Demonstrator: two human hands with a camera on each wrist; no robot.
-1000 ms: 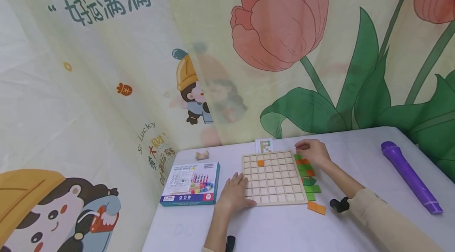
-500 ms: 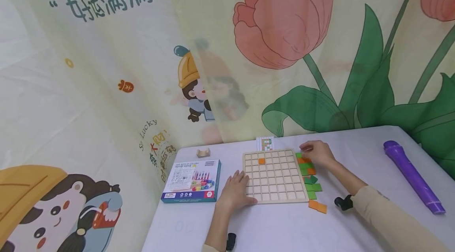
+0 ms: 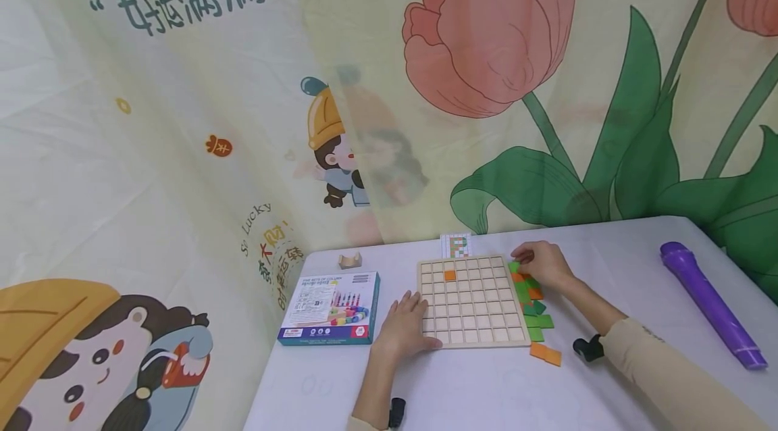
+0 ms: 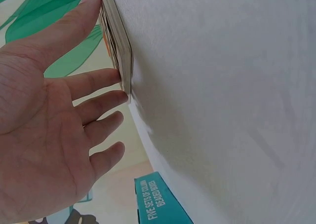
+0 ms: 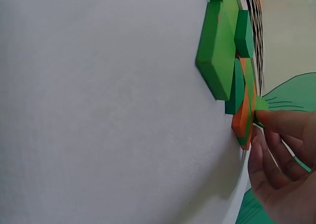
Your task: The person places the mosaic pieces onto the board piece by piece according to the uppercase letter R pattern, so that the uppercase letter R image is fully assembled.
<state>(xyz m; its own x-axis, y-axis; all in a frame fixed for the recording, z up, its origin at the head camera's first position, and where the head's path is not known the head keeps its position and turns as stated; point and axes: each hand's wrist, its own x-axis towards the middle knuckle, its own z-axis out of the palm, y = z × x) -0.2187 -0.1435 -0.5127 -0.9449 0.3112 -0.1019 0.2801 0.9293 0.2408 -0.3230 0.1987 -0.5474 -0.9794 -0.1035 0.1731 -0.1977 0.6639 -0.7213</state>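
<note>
A wooden grid board (image 3: 473, 309) lies on the table with one orange tile (image 3: 450, 275) in a cell near its upper left. My left hand (image 3: 399, 327) rests at the board's lower left corner. In the left wrist view its thumb and fingertips touch the board's edge (image 4: 122, 46), the fingers fairly straight. At the board's far right corner my right hand (image 3: 545, 264) pinches a green tile (image 5: 261, 104) with thumb and fingers. Below it, green and orange tiles (image 3: 526, 292) lie in a loose column along the board's right side.
Two orange tiles (image 3: 546, 354) lie by the board's lower right corner. A pattern card (image 3: 456, 246) stands behind the board. To the left are a boxed bead set (image 3: 329, 309) and a small wooden piece (image 3: 350, 260). A purple microphone-shaped tube (image 3: 712, 306) lies far right.
My right hand's fingertips have lowered slightly onto the green tile at the top of the column. The left hand stays at the board's corner. The head view has shifted a little.
</note>
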